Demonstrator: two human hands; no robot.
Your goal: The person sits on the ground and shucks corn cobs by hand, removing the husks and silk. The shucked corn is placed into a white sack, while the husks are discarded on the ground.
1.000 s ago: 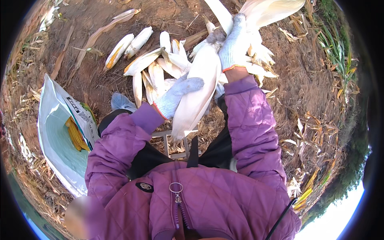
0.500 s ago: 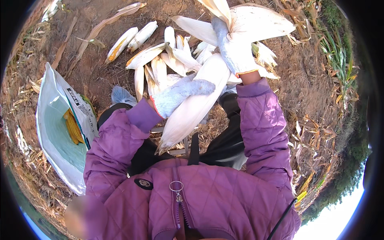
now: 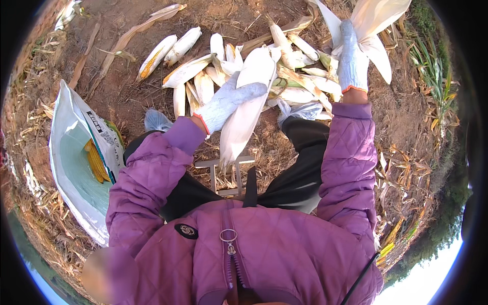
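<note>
Both my hands wear pale grey knit gloves. My left hand [image 3: 230, 101] is wrapped round an ear of corn [image 3: 254, 68] in pale husk, held slanting over the pile with its husk tail towards me. Away at the far right, my right hand [image 3: 353, 63] grips loose, dry corn husk leaves [image 3: 378, 20], which fan out beyond its fingers. Those leaves are apart from the ear in my left hand. Under and around the ear lies a heap of unhusked corn ears [image 3: 290, 94], some with yellow kernels showing.
A white sack [image 3: 68, 152] stands open at my left with yellow corn cobs [image 3: 95, 161] inside. Two more ears [image 3: 156, 57] lie at the far left of the heap. A metal frame [image 3: 213, 175] sits between my legs. Dry stalks and leaves litter the soil.
My right hand has moved right, away from the ear, taking husk leaves with it. The ear in my left hand has shifted slightly away from me and looks slimmer.
</note>
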